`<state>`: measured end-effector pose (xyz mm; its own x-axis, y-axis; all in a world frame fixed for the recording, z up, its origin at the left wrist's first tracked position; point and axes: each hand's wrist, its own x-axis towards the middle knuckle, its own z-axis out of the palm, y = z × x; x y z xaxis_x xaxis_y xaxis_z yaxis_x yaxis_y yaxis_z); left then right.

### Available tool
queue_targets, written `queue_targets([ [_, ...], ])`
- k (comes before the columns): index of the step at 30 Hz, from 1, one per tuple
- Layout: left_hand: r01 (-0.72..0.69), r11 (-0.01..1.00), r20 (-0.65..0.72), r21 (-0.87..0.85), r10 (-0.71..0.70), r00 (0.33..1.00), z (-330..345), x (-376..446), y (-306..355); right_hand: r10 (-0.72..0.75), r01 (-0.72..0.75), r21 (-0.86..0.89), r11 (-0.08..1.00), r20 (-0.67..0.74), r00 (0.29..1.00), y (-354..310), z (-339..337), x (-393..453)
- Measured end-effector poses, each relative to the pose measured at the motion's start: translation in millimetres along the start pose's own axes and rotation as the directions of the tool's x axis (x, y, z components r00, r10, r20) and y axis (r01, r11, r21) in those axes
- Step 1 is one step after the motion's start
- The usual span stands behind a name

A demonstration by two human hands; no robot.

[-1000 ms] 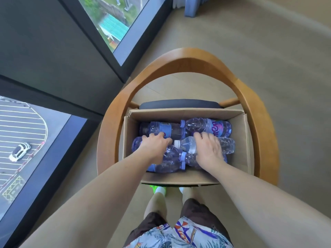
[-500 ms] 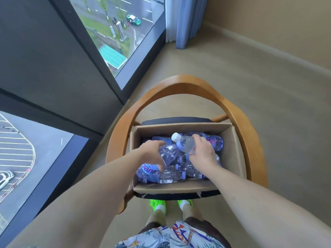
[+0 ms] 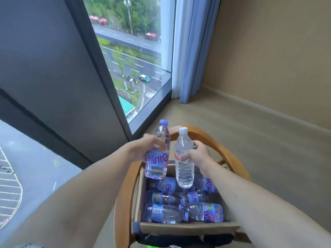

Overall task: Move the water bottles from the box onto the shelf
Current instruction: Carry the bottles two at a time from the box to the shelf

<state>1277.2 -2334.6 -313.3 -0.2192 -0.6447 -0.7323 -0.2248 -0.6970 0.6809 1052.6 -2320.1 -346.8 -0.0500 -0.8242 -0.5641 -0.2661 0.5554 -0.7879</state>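
Standing upright above the cardboard box, a purple-labelled bottle sits in the left hand, fingers curled round its middle, and a white-capped bottle in the right hand, gripped likewise. More bottles lie in the box, which rests on a wooden chair beside the window.

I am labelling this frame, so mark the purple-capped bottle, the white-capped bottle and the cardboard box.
purple-capped clear bottle (image 3: 157, 159): head view, on its purple label.
white-capped clear bottle (image 3: 184, 173): head view, on its ribbed lower body.
brown cardboard box (image 3: 188, 227): head view, on its near wall.
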Motion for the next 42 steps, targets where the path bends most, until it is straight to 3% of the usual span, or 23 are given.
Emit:
queue_targets([
  [4, -0.077, 0.971, -0.031, -0.224, 0.072, 0.997, -6.9, -22.2, 31.6, -0.003, -0.056, 0.303, 0.951, 0.191, 0.982, -43.3, -11.4, 0.8],
  [8, -0.161, 0.938, -0.107, -0.307, 0.134, 0.985, -3.1, -43.5, 49.9, -0.064, -0.087, 0.409, 0.909, 0.342, 0.938, -77.5, -23.2, -1.0],
  [17, -0.386, 0.839, -0.347, -0.383, 0.257, 0.902, 18.6, -98.3, 60.9, -0.202, -0.143, 0.481, 0.865, 0.594, 0.779, -134.0, -27.4, -19.6],
  [23, -0.457, 0.818, -0.494, -0.350, 0.253, 0.832, 29.0, -157.4, 37.7, -0.270, 0.015, 0.334, 0.943, 0.736, 0.621, -156.5, 4.9, -50.9],
  [25, -0.480, 0.811, -0.581, -0.333, 0.225, 0.782, 33.6, -180.7, 24.3, -0.280, 0.078, 0.293, 0.953, 0.753, 0.595, -158.7, 21.3, -66.8],
  [28, -0.520, 0.785, -0.701, -0.337, 0.159, 0.695, 42.4, -220.0, -0.8, -0.246, 0.052, 0.255, 0.966, 0.832, 0.498, -156.9, 47.0, -92.8],
  [32, -0.581, 0.750, -0.845, -0.316, 0.055, 0.532, 56.4, -279.2, -43.2, -0.192, 0.050, 0.187, 0.981, 0.908, 0.373, -151.8, 85.1, -144.2],
  [42, -0.685, 0.681, -0.966, -0.257, -0.181, 0.183, 137.2, -440.4, -182.1, -0.139, 0.243, 0.119, 0.963, 0.988, 0.068, -84.2, 151.7, -338.9],
])
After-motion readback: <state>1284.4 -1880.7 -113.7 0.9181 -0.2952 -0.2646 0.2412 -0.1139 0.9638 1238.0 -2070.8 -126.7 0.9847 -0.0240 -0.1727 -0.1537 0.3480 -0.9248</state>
